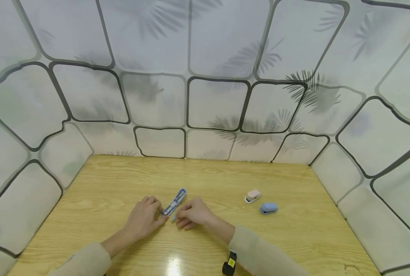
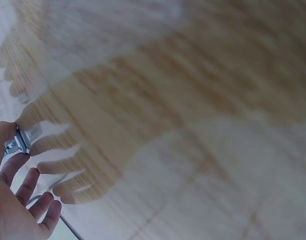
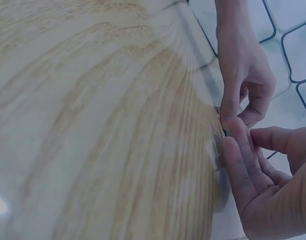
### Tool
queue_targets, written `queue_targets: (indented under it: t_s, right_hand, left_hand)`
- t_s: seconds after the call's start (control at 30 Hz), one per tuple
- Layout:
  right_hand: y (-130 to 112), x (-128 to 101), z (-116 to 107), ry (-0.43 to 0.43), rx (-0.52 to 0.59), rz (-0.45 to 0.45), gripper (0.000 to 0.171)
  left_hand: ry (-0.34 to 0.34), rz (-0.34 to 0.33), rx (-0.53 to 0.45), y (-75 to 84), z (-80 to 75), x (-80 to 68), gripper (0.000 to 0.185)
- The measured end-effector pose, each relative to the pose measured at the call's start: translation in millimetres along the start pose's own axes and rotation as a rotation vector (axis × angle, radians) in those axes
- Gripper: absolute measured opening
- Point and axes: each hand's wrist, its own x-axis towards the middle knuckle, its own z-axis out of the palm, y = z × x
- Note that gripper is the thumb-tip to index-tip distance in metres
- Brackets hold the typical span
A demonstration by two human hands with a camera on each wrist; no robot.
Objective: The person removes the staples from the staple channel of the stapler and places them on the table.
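Note:
A blue stapler (image 1: 175,202), swung open into a long, nearly straight shape, lies slantwise on the table. My left hand (image 1: 143,217) pinches its near end between thumb and fingers. In the left wrist view, that stapler end (image 2: 22,141) shows between the thumb and index finger, while the other fingers spread loosely. Close to the stapler's right side, my right hand (image 1: 193,213) has its fingers bent and pinches a small grey strip (image 1: 173,218). From the right wrist, the right hand (image 3: 267,185) has thumb and fingertips together, and its fingers hide the strip.
To the right on the wooden table (image 1: 205,174) sit a small pink stapler (image 1: 252,196) and a small blue stapler (image 1: 268,208). A patterned curtain (image 1: 218,103) rises along the back and both sides. A black wrist device (image 1: 229,263) hangs by the right sleeve.

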Motion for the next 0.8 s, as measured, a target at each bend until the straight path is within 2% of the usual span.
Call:
queue_targets:
  t_s: [0.27,0.6,0.8]
  right_hand:
    - [3.3,-1.9,3.6,-0.009,0.013,0.035,0.013]
    - [9.1,-1.1,0.5,-0.014,-0.021,0.044,0.012]
    - [3.6,-7.1,-10.2,-0.001,-0.067,0.003,0.015]
  left_hand:
    - [-0.007,0.001,-0.010,1.4,-2.6,-0.7,0.025]
    - [-0.003,-0.005,0.009,1.9,-1.9,-0.4,0.025]
    - [0.004,-0.006,0.023,3.1,-2.4,-1.1,0.025]
